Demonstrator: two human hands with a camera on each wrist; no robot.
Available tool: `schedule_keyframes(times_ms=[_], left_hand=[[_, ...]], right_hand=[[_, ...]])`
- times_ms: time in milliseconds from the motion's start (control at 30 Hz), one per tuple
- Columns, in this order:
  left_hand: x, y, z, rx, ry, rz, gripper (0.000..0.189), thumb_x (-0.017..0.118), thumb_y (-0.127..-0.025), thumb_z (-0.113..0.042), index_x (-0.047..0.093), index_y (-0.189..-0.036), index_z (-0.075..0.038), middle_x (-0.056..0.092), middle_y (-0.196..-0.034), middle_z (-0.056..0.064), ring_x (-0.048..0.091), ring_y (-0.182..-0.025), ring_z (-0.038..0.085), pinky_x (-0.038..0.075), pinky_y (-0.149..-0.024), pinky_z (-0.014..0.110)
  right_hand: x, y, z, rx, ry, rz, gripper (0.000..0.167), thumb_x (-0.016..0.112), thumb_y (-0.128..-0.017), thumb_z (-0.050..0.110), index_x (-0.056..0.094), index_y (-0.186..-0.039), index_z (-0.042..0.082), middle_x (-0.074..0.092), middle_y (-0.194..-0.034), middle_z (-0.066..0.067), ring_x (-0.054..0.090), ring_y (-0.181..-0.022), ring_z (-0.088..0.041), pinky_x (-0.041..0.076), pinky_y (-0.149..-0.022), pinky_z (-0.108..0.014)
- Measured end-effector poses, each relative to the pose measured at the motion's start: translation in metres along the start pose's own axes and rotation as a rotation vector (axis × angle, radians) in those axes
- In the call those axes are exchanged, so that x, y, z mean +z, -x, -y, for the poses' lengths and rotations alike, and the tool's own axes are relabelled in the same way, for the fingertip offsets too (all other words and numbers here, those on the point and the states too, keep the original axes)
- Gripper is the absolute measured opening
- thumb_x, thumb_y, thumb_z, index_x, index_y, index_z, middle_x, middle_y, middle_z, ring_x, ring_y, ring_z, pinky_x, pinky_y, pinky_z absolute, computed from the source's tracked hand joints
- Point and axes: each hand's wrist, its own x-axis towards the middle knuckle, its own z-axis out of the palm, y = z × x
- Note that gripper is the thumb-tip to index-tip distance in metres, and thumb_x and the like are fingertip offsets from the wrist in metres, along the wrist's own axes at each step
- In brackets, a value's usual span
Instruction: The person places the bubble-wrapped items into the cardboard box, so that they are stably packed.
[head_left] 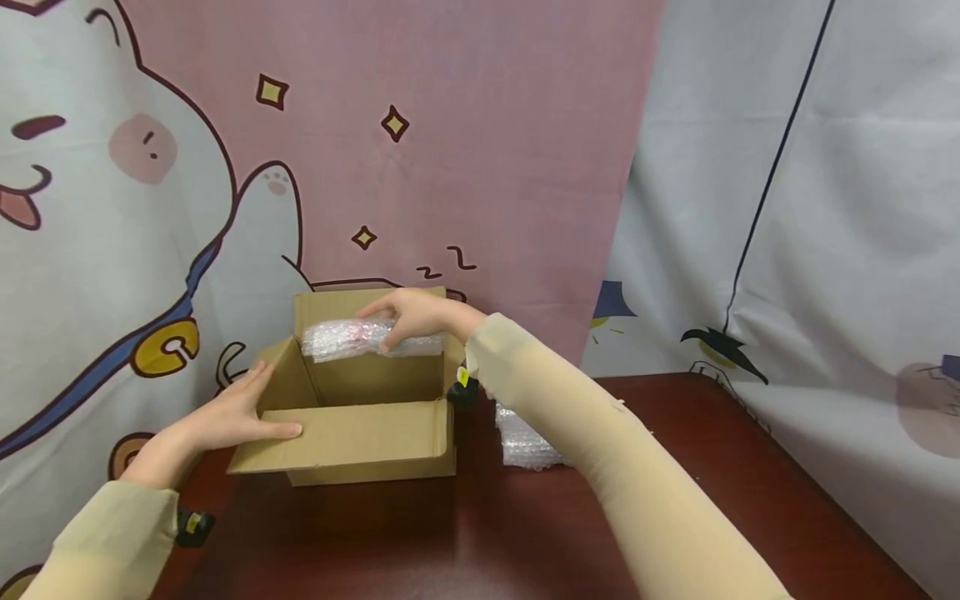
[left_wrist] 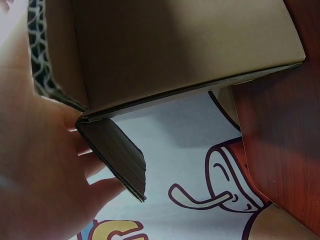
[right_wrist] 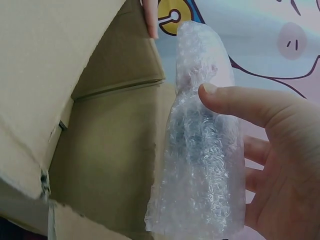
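Bubble-wrapped bundle (right_wrist: 202, 150) at an open cardboard box (head_left: 375, 379)
My right hand (head_left: 420, 315) grips its crinkly, translucent length; my left hand (head_left: 228, 415), thumb and fingers spread, touches the stiff flaps (head_left: 360, 432).

Cardboard box (head_left: 371, 477): open on the desk (head_left: 360, 542)
Left hand (head_left: 232, 417): touching the box's flaps
Right hand (head_left: 416, 317): holding a bubble-wrapped bundle (head_left: 337, 340) over the box
Bubble wrap (head_left: 525, 442): right of the box
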Motion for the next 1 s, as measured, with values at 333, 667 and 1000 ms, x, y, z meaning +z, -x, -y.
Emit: schedule_keyframes(times_ms=[333,667,1000], left_hand=[[0.0,0.001,-0.002,-0.004,0.012,-0.008,0.117,0.077,-0.078,-0.047,0.007,-0.148,0.016,0.002,-0.15,0.042,0.007,-0.135,0.061,0.015,-0.101,0.074],[0.001,0.0,0.0,-0.005,0.01,-0.008,0.118,0.077,-0.078,-0.048,0.007,-0.149,0.015,0.002,-0.151,0.041,0.006,-0.135,0.06,0.014,-0.102,0.073],[0.0,0.0,-0.001,-0.01,0.006,-0.01,0.119,0.077,-0.077,-0.048,0.007,-0.148,0.016,0.002,-0.15,0.042,0.006,-0.135,0.06,0.014,-0.102,0.073]], right_hand=[[0.014,-0.015,-0.003,0.004,-0.004,0.0,0.066,0.079,-0.08,0.014,0.054,-0.14,0.024,0.054,-0.139,-0.002,0.054,-0.107,-0.012,0.045,-0.089,-0.027],[0.027,-0.024,-0.01,0.014,0.036,0.019,0.068,0.079,-0.078,0.013,0.054,-0.141,0.021,0.058,-0.132,-0.004,0.056,-0.101,-0.012,0.045,-0.085,-0.027],[0.033,-0.03,-0.015,0.05,0.068,0.031,0.068,0.078,-0.079,0.011,0.054,-0.141,0.022,0.053,-0.14,-0.006,0.052,-0.121,-0.019,0.044,-0.097,-0.033]])
